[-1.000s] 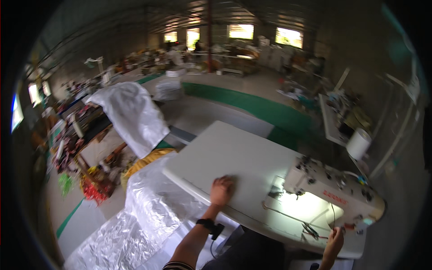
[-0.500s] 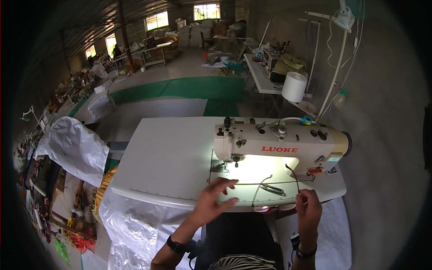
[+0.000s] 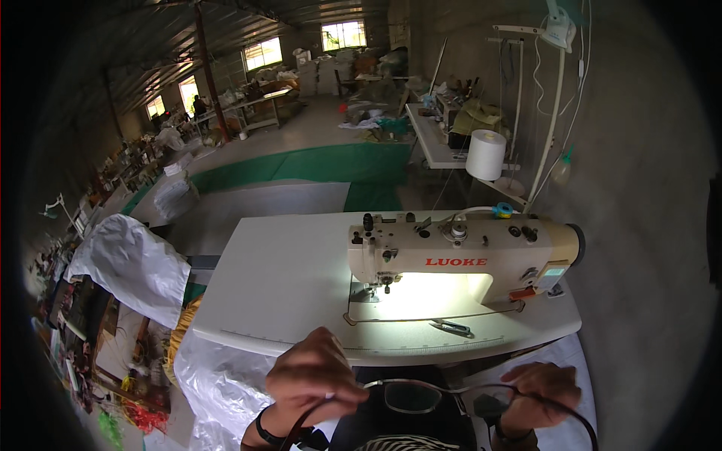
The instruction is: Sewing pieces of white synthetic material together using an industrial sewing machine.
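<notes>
A pair of eyeglasses (image 3: 444, 389) with a thin metal frame and dark temples is held up close, low in the view, its lenses facing down toward my lap. Closed around its left temple is my left hand (image 3: 316, 376). My right hand (image 3: 543, 395) grips the other temple near the hinge. Beyond the glasses, a sewing machine (image 3: 466, 248) stands on its white table (image 3: 282, 278), with its lamp lit over the needle area. A pair of thread snips (image 3: 451, 328) lies on the table in front of the machine.
White sheeting (image 3: 226, 383) hangs below the table's front edge. To the left, a white bag (image 3: 135, 259) lies over cluttered goods. A thread cone (image 3: 486, 154) stands behind the machine beside a thread stand (image 3: 550, 135). Green sheeting (image 3: 293, 165) covers part of the floor.
The glasses have come up from the table edge toward me. My left hand, which was open and apart, has closed on one temple. My right hand still holds the other.
</notes>
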`<state>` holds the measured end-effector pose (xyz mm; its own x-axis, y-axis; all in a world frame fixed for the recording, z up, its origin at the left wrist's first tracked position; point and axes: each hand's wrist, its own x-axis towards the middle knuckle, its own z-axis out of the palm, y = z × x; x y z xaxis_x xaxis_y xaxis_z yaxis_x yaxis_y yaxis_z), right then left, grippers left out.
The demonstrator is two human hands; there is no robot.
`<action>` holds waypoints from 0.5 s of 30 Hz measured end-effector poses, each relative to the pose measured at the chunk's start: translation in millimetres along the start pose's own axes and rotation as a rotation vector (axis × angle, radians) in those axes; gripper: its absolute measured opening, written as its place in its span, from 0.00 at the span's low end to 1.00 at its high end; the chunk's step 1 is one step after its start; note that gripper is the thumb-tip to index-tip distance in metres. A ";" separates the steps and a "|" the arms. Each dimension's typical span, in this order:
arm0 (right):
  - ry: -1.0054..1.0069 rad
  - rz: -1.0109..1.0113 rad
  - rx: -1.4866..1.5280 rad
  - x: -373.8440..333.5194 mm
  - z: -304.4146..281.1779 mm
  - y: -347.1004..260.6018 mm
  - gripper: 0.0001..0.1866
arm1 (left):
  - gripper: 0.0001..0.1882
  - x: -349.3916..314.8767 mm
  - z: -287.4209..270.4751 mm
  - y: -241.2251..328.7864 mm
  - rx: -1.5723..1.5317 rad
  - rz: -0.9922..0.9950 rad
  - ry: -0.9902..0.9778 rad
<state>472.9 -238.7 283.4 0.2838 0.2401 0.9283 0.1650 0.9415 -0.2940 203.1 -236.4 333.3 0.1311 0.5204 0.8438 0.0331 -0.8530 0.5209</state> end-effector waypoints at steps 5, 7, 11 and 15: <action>-0.056 -0.109 0.113 30.2 0.6 -33.8 0.12 | 0.04 21.7 -6.4 48.0 -0.009 0.263 -0.183; -0.066 0.000 0.106 32.2 0.1 -53.5 0.13 | 0.10 23.3 -3.0 62.5 0.031 0.278 -0.222; -0.089 -0.042 0.111 48.5 -2.7 -65.8 0.10 | 0.11 27.8 -2.8 77.5 0.181 0.454 -0.169; -0.288 -0.084 0.287 80.0 -4.4 -70.9 0.10 | 0.10 34.0 -6.2 88.6 0.120 0.429 -0.198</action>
<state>488.1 -287.2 377.5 -0.0017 0.1778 0.9841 -0.1052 0.9786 -0.1770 204.4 -294.0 408.9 0.3437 0.1126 0.9323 0.0467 -0.9936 0.1028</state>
